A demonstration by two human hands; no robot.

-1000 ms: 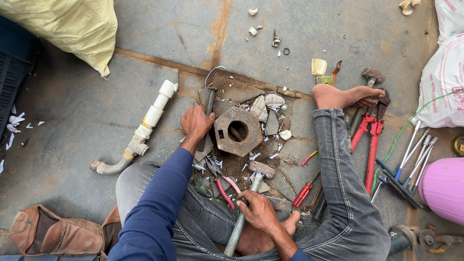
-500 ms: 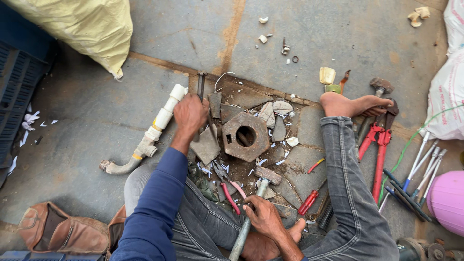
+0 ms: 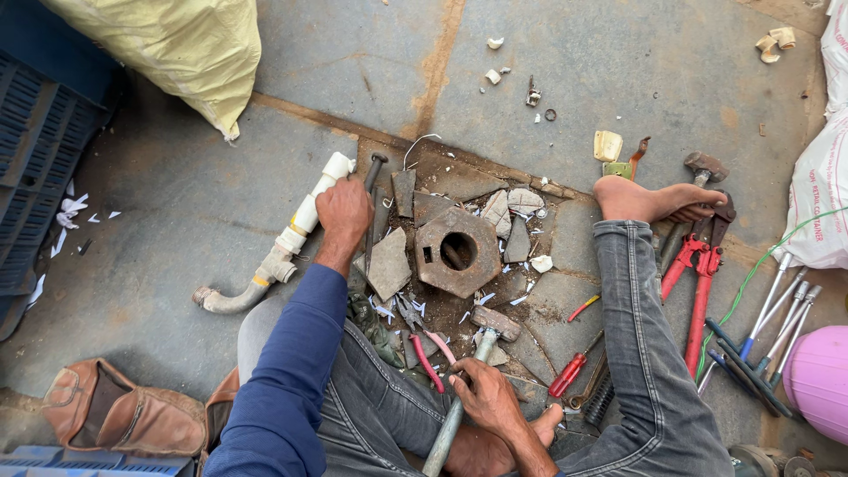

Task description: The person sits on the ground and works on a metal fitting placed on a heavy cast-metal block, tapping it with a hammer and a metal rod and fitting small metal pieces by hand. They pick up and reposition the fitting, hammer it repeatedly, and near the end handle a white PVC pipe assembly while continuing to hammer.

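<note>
My left hand (image 3: 343, 212) is closed around a dark metal rod (image 3: 374, 170) that stands just left of a rusty octagonal block (image 3: 458, 252) with a round hole. A flat grey slab piece (image 3: 389, 262) leans between the rod and the block. My right hand (image 3: 484, 399) grips the grey pipe handle of a hammer (image 3: 493, 323), whose rusty head rests on the ground just below the block. Broken stone chips (image 3: 511, 205) lie around the block. My bare right foot (image 3: 649, 200) rests to the block's right.
A white pipe with an elbow (image 3: 281, 251) lies left of my left hand. Red bolt cutters (image 3: 700, 281), a red screwdriver (image 3: 566, 376), several wrenches (image 3: 777, 305) and a pink round object (image 3: 818, 371) lie to the right. A yellow sack (image 3: 177, 49) and brown bag (image 3: 119, 417) sit on the left.
My left hand moved up and left from the block's edge and closed on the dark rod. The view shifted slightly. The right hand stayed on the hammer handle.
</note>
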